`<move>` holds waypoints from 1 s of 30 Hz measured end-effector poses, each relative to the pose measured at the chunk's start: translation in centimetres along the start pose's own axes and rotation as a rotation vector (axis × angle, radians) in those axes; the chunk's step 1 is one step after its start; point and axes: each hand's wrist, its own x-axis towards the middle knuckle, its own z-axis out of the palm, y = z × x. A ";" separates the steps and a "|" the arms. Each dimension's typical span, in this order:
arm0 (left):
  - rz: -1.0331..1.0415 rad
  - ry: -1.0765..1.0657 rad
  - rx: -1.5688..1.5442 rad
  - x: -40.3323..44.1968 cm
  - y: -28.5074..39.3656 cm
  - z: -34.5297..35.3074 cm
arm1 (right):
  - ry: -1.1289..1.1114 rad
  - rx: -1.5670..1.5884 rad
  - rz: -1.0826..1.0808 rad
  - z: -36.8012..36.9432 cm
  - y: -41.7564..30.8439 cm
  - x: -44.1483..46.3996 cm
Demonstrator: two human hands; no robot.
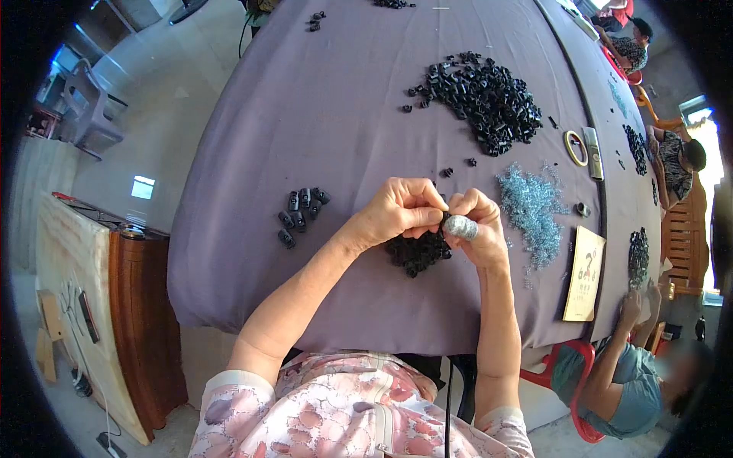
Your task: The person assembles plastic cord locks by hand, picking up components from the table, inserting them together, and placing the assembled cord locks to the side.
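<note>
My left hand [406, 208] and my right hand [479, 221] meet over the cloth-covered table, fingertips pinched together. Between them is a small black plastic piece [445, 218], mostly hidden by the fingers. A pale grey wrap [461, 227] covers one finger or thumb of my right hand. Just below the hands lies a small heap of black plastic pieces [418, 254]. To the right of my right hand spreads a pile of tiny clear-blue pieces [534, 214]. Several black cylindrical parts [301, 210] lie grouped left of my left hand.
A large heap of black pieces [489, 103] lies farther back. Toward the right are a tape roll [576, 148], a pale strip-shaped tool [592, 153] and a yellow booklet [585, 275]. A co-worker [622, 382] sits at right beside another black pile [638, 259].
</note>
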 end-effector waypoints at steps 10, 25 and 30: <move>-0.039 -0.001 0.085 -0.1 0.2 0.0 | 0.020 0.018 0.086 -0.4 0.4 0.0; -0.078 -0.054 0.082 -0.1 -0.5 -0.5 | 0.025 -0.153 0.188 -0.6 -0.7 -0.4; -0.026 0.001 0.077 0.1 -0.3 -0.4 | 0.077 -0.203 0.090 0.1 -0.2 -0.1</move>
